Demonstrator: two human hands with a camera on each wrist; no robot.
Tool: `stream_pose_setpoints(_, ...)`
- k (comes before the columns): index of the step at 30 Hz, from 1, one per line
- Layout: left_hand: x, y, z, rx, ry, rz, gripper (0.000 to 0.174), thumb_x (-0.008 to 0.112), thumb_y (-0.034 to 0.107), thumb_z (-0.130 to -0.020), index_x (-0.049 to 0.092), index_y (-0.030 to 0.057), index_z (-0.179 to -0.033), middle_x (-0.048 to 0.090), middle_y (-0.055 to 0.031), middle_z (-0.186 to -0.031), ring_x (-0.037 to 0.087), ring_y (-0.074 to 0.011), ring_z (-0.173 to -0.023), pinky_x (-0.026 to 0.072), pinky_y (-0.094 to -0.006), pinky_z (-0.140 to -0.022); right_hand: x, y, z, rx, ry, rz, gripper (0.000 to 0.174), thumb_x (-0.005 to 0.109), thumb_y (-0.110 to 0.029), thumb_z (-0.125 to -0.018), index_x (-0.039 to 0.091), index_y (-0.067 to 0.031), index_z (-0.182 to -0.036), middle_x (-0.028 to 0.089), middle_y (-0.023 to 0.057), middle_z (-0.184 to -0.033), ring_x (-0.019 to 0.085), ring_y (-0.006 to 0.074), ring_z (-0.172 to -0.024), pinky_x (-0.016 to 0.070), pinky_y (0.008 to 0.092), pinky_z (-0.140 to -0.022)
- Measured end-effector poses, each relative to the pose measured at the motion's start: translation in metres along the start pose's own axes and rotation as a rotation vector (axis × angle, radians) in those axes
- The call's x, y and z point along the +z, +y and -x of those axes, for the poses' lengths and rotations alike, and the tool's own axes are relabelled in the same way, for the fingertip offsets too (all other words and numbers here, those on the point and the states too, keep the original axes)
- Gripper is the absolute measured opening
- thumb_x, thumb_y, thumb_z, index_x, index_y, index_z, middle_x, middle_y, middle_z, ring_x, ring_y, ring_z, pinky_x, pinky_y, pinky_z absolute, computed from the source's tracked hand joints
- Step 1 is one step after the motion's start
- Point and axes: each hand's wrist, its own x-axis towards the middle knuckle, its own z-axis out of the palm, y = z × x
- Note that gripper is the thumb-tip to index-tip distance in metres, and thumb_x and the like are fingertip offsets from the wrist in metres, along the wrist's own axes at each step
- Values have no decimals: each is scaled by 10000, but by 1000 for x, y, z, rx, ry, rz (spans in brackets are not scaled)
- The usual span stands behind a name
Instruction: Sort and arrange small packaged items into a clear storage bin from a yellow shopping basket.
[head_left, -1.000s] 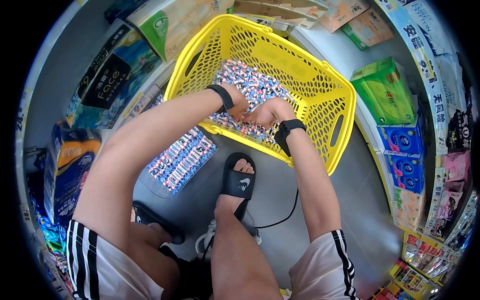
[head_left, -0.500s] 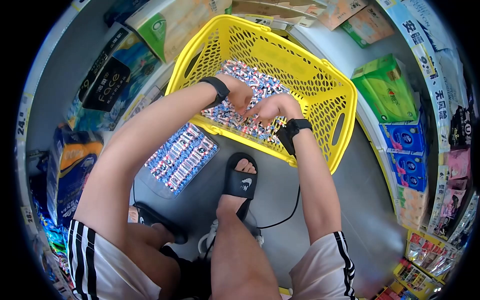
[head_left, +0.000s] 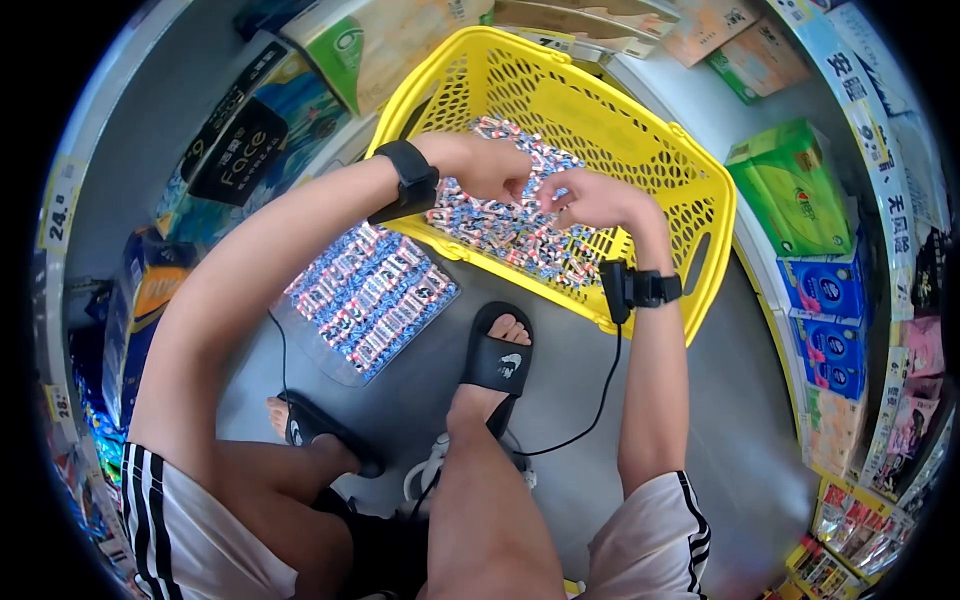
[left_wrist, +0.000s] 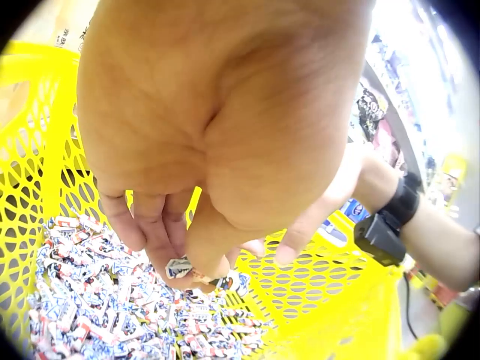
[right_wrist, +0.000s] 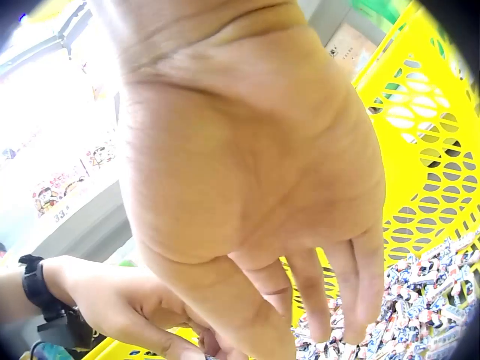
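Yellow perforated plastic forms the walls of the basket (head_left: 575, 95), inside which a loose heap of small wrapped sweets (head_left: 490, 225) covers part of the slatted bottom. Both hands are held above this heap, close together. The left hand (head_left: 478, 165) pinches a single sweet (left_wrist: 180, 268) between thumb and fingers, the ends of its wrapper showing at either side of the grip in the left wrist view. The right hand (head_left: 595, 197) is released: its fingers extend loosely downward near the left fingertips, with nothing visibly held; whether the two hands touch cannot be told. Beside the basket, on the grey floor (head_left: 560, 400), lies a clear tray (head_left: 318, 345) in which similar wrapped pieces (head_left: 375, 295) are ranged in neat rows. Handling, as judged from appearance: each sweet should be very light, probably firm at the core and soft at its twisted wrapper ends. The thin wrapping is likely slick, so a piece may slip or turn under a careless pinch. The best hold is probably across the thick middle with the pads of thumb and forefinger; taken by a twisted end, the piece would tend to swing, and the wrapper might loosen or tear.
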Motion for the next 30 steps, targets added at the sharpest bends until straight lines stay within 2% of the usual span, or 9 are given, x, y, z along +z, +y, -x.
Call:
stream_pose_setpoints(2, 4, 4, 14, 20, 100, 18, 246, 728, 103, -962, 734, 1, -1186, 766, -167, -1035, 735, -317, -994, 562, -428, -859, 4, -11, 8, 150, 161, 119, 333, 798, -120, -882, 716, -60, -1199, 759, 62, -1050, 735, 188, -1032, 562, 346, -894)
stream_pose_setpoints(3, 9, 3, 19, 42, 144, 46, 212, 708, 90, -971, 731, -2, -1161, 758, -177, -1022, 728, -333, -979, 560, -434, -858, 9, -13, 12, 86, 218, 100, 270, 777, -156, -926, 730, -51, -1171, 759, 58, -964, 730, 168, -923, 563, 336, -848)
stream_pose_setpoints(6, 24, 4, 35, 102, 270, 141, 210, 704, 89, -973, 728, -3, -1160, 751, -186, -1013, 723, -340, -965, 559, -438, -853, 17, -23, 12, -31, 206, -38, 231, 761, -159, -954, 745, -34, -1148, 770, 67, -978, 724, 156, -895, 561, 327, -830)
stream_pose_setpoints(7, 28, 5, 41, 94, 277, 145, 210, 704, 89, -973, 728, -3, -1160, 751, -186, -1013, 723, -340, -965, 559, -438, -853, 20, -34, 16, -26, 222, -62, 252, 809, -219, -920, 791, -46, -1102, 800, 123, -972, 751, 226, -903, 572, 379, -832)
stream_pose_setpoints(12, 43, 14, 66, 117, 331, 291, 204, 689, 80, -976, 705, -4, -1161, 718, -189, -1036, 696, -355, -1011, 539, -464, -900, 31, -48, 20, -84, 248, 6, 205, 785, -183, -938, 784, -23, -1066, 791, 124, -931, 749, 226, -837, 573, 362, -766)
stream_pose_setpoints(20, 54, 12, 103, 172, 589, 247, 178, 669, 92, -999, 687, -30, -1128, 686, -207, -1076, 671, -397, -1044, 529, -483, -905, 54, -101, 30, -28, 417, 123, 157, 692, -111, -985, 722, 39, -1022, 725, 216, -879, 705, 356, -787, 539, 431, -732)
stream_pose_setpoints(22, 56, 13, 115, 184, 647, 258, 170, 659, 79, -999, 683, -34, -1124, 686, -212, -1075, 669, -407, -1044, 532, -487, -906, 62, -104, 26, -157, 528, 92, 145, 687, -101, -988, 708, 41, -1012, 730, 210, -886, 705, 351, -783, 535, 430, -726)
stream_pose_setpoints(27, 76, 15, 156, 199, 706, 105, 180, 608, 136, -1052, 683, 22, -1169, 608, -137, -1052, 611, -306, -1085, 410, -418, -933, 83, -128, 20, -312, 557, 167, 73, 679, -42, -968, 666, 30, -971, 692, 194, -893, 672, 374, -775, 533, 433, -730)
stream_pose_setpoints(30, 88, 13, 178, 172, 725, 9, 191, 602, 125, -1055, 679, 28, -1200, 608, -140, -1047, 614, -307, -1075, 418, -434, -925, 95, -144, 14, -375, 548, 222, 52, 674, -13, -953, 658, 32, -975, 664, 194, -892, 655, 386, -778, 523, 441, -718)
